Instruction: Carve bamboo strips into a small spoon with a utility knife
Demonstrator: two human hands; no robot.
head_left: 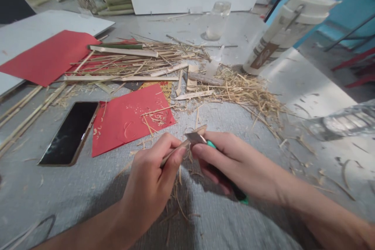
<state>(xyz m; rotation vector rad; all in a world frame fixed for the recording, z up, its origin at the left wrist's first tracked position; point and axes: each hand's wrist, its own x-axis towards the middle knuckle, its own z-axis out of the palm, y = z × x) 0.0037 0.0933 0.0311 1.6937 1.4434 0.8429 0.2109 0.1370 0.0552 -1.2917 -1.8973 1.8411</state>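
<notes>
Near the middle of the table, my left hand (155, 175) is closed around a thin strip of wood or bamboo (172, 151), pinched between thumb and fingers. The strip points up and to the right. My right hand (231, 160) grips a utility knife (240, 193) with a black and green handle. Its short metal blade (195, 138) lies against the strip close to the far end. Part of the knife handle is hidden by my fingers. Curled shavings are scattered under and around both hands.
Red paper (131, 121) with shavings on it and a phone (70, 133) lie to the left. Beyond are piled sticks (131, 60) and straw (252, 90). A white caulk tube (287, 31), a plastic cup (218, 21) and a clear bottle (345, 121) are behind and right.
</notes>
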